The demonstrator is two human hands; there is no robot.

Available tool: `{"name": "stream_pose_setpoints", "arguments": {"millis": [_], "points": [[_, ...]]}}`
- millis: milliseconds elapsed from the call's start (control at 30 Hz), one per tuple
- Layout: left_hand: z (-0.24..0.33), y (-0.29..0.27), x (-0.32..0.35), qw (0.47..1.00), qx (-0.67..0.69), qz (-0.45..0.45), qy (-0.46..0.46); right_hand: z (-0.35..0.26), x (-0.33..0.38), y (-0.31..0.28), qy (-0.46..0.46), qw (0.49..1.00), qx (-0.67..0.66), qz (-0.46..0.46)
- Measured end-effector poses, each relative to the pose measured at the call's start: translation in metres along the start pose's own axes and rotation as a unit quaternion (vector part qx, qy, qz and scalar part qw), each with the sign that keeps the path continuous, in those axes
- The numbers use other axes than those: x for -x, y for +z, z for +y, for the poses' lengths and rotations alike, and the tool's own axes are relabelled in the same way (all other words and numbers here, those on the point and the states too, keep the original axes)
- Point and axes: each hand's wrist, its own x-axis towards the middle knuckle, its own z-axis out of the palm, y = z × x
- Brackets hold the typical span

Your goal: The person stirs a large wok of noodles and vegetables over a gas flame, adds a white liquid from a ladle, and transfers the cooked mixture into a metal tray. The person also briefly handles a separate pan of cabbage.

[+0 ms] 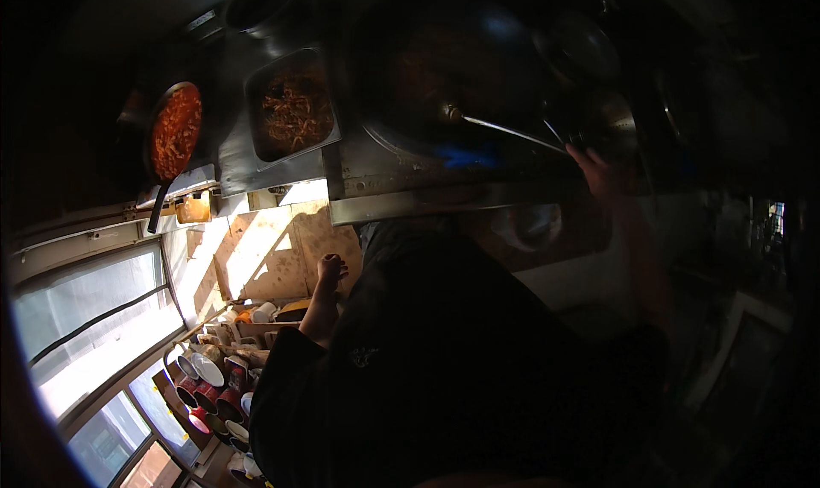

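In the dim upper right, my right hand (598,174) grips the end of a long-handled metal ladle (511,133). The ladle's round head rests inside a large dark wok (384,104), whose contents are mostly lost in shadow. A blue flame (465,157) shows along the wok's near side. My left hand (331,268) hangs low at my left side, over the sunlit floor, its fingers curled and nothing visible in them. Left of the wok, a rectangular metal pan (295,108) holds browned strips of food. Farther left sits a frying pan (175,134) of chunky red sauce, its black handle pointing toward me.
A dark pot (260,5) stands at the back left. The stove's metal front edge (410,204) runs before me. Below left, a shelf is crowded with several cans (205,394) beside a bright window (94,309). A pale bowl-like thing (525,225) lies below the stove edge.
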Motion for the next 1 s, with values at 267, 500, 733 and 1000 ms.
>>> {"name": "stream_pose_setpoints", "arguments": {"millis": [267, 500, 733, 1000], "points": [[0.016, 0.109, 0.041, 0.967, -0.073, -0.116, 0.215, 0.041, -0.034, -0.042, 0.009, 0.996, 0.059, 0.071], [0.131, 0.252, 0.153, 0.895, -0.02, -0.347, 0.279, -0.052, -0.131, 0.027, 0.144, 0.926, -0.348, -0.011], [0.191, 0.345, 0.157, 0.788, 0.265, -0.554, -0.042, -0.092, -0.132, 0.049, 0.04, 0.943, -0.329, -0.013], [0.21, 0.371, 0.201, 0.878, 0.34, -0.335, -0.027, 0.04, -0.042, -0.005, -0.026, 0.988, -0.149, 0.029]]}}
